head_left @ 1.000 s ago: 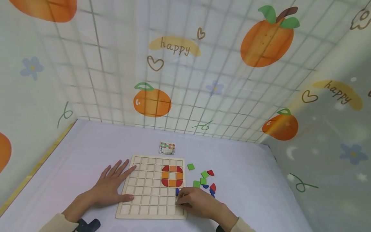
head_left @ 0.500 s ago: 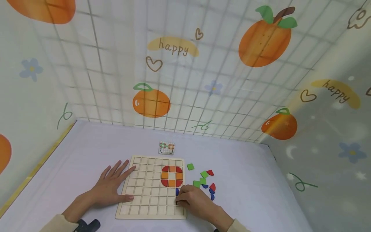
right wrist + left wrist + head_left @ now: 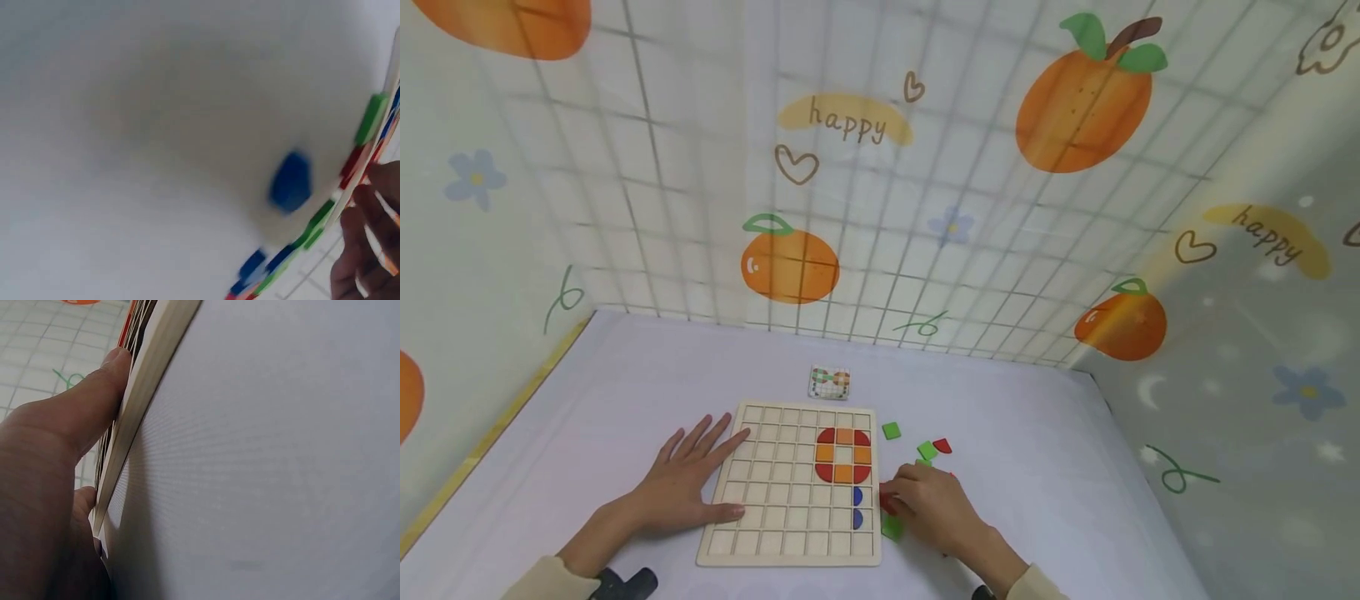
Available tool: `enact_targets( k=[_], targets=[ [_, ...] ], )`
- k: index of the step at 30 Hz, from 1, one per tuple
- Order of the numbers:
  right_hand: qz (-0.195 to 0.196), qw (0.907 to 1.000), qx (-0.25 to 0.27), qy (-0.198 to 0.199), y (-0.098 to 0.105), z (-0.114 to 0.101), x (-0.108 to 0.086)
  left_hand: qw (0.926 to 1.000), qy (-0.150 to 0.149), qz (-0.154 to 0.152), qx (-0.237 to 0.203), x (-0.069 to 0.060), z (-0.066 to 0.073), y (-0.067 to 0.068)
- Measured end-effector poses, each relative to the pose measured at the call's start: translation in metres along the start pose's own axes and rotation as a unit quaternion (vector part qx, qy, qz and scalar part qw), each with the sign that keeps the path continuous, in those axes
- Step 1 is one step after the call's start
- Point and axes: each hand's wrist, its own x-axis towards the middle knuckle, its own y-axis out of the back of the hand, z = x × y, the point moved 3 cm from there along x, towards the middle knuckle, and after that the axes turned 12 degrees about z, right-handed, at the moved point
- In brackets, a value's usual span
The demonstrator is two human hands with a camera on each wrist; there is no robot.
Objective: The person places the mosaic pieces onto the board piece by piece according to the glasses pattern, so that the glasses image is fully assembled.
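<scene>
The pale wooden grid board (image 3: 775, 500) lies on the table. My left hand (image 3: 677, 487) rests with fingers spread along its left edge, the thumb (image 3: 103, 390) lying over the rim. Red and orange tiles (image 3: 844, 473) form a ring at the board's upper right. Below that ring sit two blue half-round tiles (image 3: 857, 519). Just off the right edge, my right hand (image 3: 936, 508) is over the loose tiles, its fingertips by a red tile (image 3: 887, 500) and a green tile (image 3: 892, 528). In the right wrist view no tile shows between its fingers (image 3: 356, 237); a blurred blue tile (image 3: 291, 182) appears beside them.
A small pattern card (image 3: 830, 382) lies behind the board. More loose pieces, including a green square (image 3: 891, 431) and a red quarter-round (image 3: 942, 446), are scattered right of the board. Patterned fabric walls (image 3: 805, 350) rise behind the table.
My right hand has moved off the board to the right, over the loose tiles. The second blue tile, earlier hidden by its fingers, now shows in the grid. My left hand stays put.
</scene>
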Motion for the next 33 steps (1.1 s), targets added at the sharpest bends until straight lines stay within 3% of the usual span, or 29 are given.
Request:
enact_targets(
  k=[8, 14, 20, 23, 28, 33],
  targets=[
    [-0.026, 0.9945, -0.069, -0.074, 0.001, 0.023, -0.014, 1.0, -0.003, 0.002, -0.002, 0.001, 0.0, -0.001],
    [0.004, 0.9852, -0.109, -0.132, 0.004, 0.033, -0.019, 0.9999, -0.004, 0.011, -0.006, 0.001, 0.0, 0.002],
    [0.014, 0.9778, -0.109, -0.179, 0.005, 0.038, -0.021, 0.9988, -0.022, 0.04, -0.019, -0.001, -0.002, -0.002],
    [0.013, 0.9736, -0.108, -0.201, 0.006, 0.039, -0.021, 0.9995, -0.01, 0.023, -0.02, -0.001, -0.001, 0.0],
    [0.009, 0.9732, -0.113, -0.2, 0.007, 0.041, -0.021, 1.0, 0.004, -0.007, -0.006, -0.001, 0.001, 0.001],
    [0.001, 0.9778, -0.108, -0.18, 0.012, 0.043, -0.019, 0.9999, 0.004, -0.001, -0.01, -0.001, 0.0, 0.001]
  ],
)
